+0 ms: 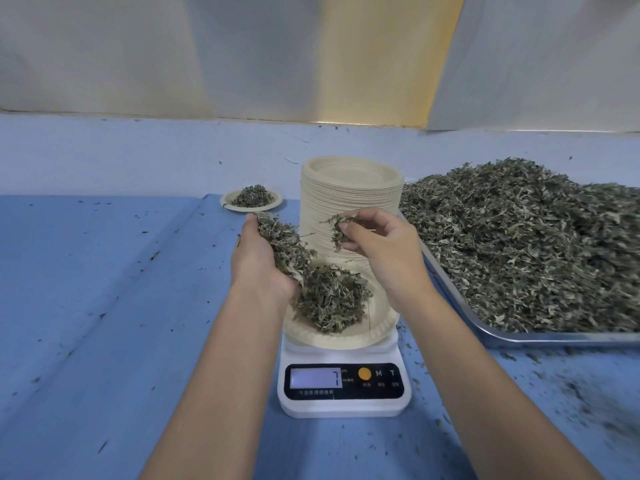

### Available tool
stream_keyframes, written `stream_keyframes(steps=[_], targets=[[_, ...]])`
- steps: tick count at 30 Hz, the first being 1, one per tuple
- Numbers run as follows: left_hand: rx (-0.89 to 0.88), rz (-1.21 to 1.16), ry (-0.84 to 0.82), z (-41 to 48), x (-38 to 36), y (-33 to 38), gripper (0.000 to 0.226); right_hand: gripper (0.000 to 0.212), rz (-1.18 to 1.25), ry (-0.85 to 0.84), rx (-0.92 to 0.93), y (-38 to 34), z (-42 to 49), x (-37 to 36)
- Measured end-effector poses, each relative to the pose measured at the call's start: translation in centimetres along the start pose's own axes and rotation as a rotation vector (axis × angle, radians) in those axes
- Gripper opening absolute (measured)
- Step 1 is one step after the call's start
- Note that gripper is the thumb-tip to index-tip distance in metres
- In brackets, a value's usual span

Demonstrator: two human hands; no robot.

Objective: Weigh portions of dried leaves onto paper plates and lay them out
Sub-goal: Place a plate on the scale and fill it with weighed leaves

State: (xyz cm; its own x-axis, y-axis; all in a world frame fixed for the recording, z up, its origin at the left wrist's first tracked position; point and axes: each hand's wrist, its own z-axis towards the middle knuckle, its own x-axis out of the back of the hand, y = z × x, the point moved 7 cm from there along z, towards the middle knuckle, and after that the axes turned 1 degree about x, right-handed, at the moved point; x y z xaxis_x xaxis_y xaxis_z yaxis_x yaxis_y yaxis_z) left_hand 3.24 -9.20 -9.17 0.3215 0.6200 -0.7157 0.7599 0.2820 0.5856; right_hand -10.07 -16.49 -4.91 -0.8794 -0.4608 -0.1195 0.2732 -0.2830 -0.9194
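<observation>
Grey-green leaves [284,244] in curled fingers [363,218] of left hand [258,261] and right hand [384,251]; left fingertips behind leaves.

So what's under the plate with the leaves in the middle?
A white kitchen scale sits under that paper plate; its screen shows 7. The scale's weighing top is mostly covered by the plate, so it can't be seen.

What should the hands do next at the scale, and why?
Probably let the right hand drop its pinch of leaves onto the plate on the scale. The display reads only 7, and the left hand holds a larger bunch above the plate, so the portion looks unfinished.
</observation>
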Motion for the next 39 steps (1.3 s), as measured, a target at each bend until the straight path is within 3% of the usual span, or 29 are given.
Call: stream_keyframes(steps=[13,19,25,33,39], targets=[[-0.033,0.011,0.015,-0.6,-0.6,0.0,0.039,0.017,0.013,0.03,-0.029,0.5,0.6,0.8],[-0.014,0.07,-0.065,-0.3,-5.3,-2.3,0.044,0.007,0.154,0.117,-0.135,0.9,0.8,4.3],[0.028,0.05,-0.128,0.8,-10.8,-8.5,0.041,0.016,0.298,0.309,-0.204,0.5,0.5,10.1],[0.001,0.261,-0.059,1.6,-14.2,-18.3,0.044,0.013,-0.188,0.559,-0.197,1.2,-0.5,18.8],[0.004,0.572,-0.151,0.7,-14.9,-21.5,0.039,0.033,-0.275,0.584,-0.276,1.8,-1.0,21.9]])
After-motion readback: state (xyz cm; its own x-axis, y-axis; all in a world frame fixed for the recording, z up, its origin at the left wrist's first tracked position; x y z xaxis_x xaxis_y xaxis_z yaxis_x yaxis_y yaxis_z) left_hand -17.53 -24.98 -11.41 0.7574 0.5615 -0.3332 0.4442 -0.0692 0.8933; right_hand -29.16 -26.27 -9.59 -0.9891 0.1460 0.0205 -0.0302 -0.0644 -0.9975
